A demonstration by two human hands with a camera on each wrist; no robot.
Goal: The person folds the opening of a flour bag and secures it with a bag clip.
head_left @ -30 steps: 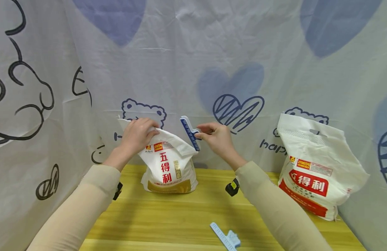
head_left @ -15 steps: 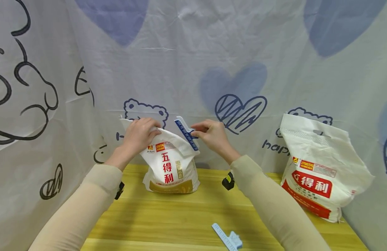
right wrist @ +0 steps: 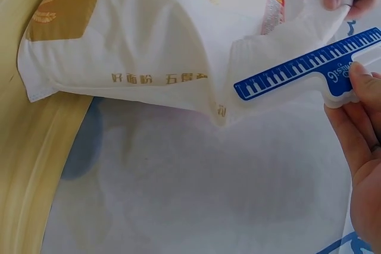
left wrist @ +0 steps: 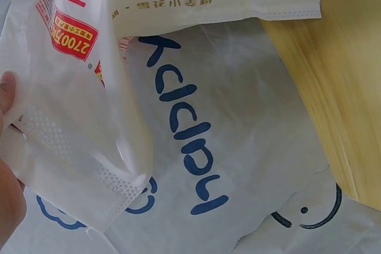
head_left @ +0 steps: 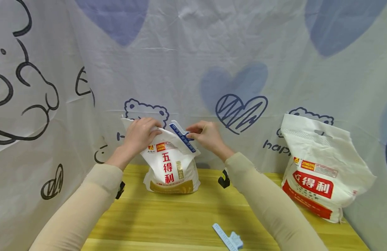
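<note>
A white flour bag (head_left: 171, 174) with red lettering and a gold band stands at the back of the table. My left hand (head_left: 140, 134) grips its gathered top, thumb toward the front. Between thumb and fingers, my right hand (head_left: 207, 136) pinches the handle of a dark blue clip (head_left: 182, 136) with a piano-key pattern. The clip (right wrist: 306, 66) lies slantwise along the bag's folded upper right edge in the right wrist view. Whether its jaws are round the edge I cannot tell. In the left wrist view, the bag's top corner (left wrist: 77, 165) hangs beside the fingers.
A second flour bag (head_left: 318, 181), with a red label, stands at the right of the wooden table (head_left: 168, 219). A light blue clip (head_left: 227, 238) lies near the front. A printed cloth (head_left: 180, 80) hangs close behind the bags.
My right hand has moved left and brought the dark blue clip from beside the bag onto its upper right edge. My left hand keeps its grip on the bag's top.
</note>
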